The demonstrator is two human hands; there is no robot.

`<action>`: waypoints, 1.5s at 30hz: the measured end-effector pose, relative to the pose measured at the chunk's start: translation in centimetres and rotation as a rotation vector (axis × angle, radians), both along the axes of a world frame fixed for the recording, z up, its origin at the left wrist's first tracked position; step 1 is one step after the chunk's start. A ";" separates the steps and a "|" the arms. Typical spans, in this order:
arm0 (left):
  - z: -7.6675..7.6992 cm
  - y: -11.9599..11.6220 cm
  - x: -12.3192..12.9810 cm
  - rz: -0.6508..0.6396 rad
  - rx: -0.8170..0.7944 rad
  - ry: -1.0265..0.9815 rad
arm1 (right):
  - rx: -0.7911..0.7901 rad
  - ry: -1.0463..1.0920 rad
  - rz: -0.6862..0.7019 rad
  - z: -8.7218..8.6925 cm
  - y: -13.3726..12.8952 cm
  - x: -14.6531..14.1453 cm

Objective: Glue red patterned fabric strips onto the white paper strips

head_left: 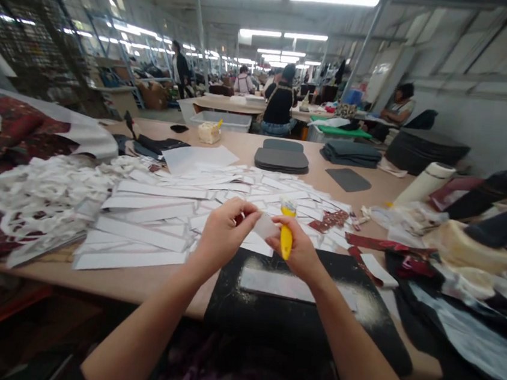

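Between my two hands is a small whitish piece [266, 226], its material too blurred to tell. My left hand [227, 231] pinches its left edge between thumb and fingers. My right hand [296, 248] is closed around a yellow-handled brush [286, 233], bristle end pointing up and away, and its fingertips also touch the right side of the piece. Below them a pale flat strip [277, 284] lies on a black mat [241, 309] with whitish smears. Many white strips [145, 225] lie spread and overlapping beyond and left of my hands.
White scraps [49, 193] are heaped at the left. Dark grey panels [281, 160] are stacked farther back, near a small tub [209, 132]. A pale cylinder [424, 185] and fabric scraps crowd the right. Several people sit or stand in the background.
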State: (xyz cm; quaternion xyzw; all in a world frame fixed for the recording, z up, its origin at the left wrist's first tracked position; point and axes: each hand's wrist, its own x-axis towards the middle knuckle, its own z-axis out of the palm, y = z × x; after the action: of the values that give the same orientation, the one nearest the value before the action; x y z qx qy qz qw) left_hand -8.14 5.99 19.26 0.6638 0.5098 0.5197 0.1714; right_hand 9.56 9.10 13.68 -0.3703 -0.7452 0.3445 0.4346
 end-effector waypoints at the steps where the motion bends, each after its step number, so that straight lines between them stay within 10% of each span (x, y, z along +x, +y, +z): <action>1: -0.5 -0.1 -0.6 0.029 -0.012 -0.071 | -0.018 -0.059 -0.013 -0.2 -0.4 1.0; 7: -7.6 -0.3 -2.2 0.012 -0.373 -0.474 | -0.157 -0.351 -0.270 -3.7 -1.9 10.8; 14: -14.9 -0.9 -0.8 -0.069 -0.644 -0.088 | -0.256 -0.493 -0.482 -7.8 -3.1 16.7; 20: -15.0 -0.6 -0.7 -0.026 -0.699 0.301 | -0.280 -0.601 -0.451 -9.2 -2.5 17.5; 35: -15.0 -0.7 -0.2 0.040 -0.696 0.465 | -0.301 -0.749 -0.453 -10.0 -2.7 17.2; 45: -15.2 -0.9 0.2 0.042 -0.599 0.681 | -0.349 -0.803 -0.582 -8.0 -4.3 16.0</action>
State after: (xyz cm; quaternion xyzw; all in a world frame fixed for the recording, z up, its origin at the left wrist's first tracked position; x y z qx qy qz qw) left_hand -7.90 5.13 4.03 0.7074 0.6785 0.1046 0.1681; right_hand 25.58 4.75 5.67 -0.7318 -0.6508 0.1596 0.1242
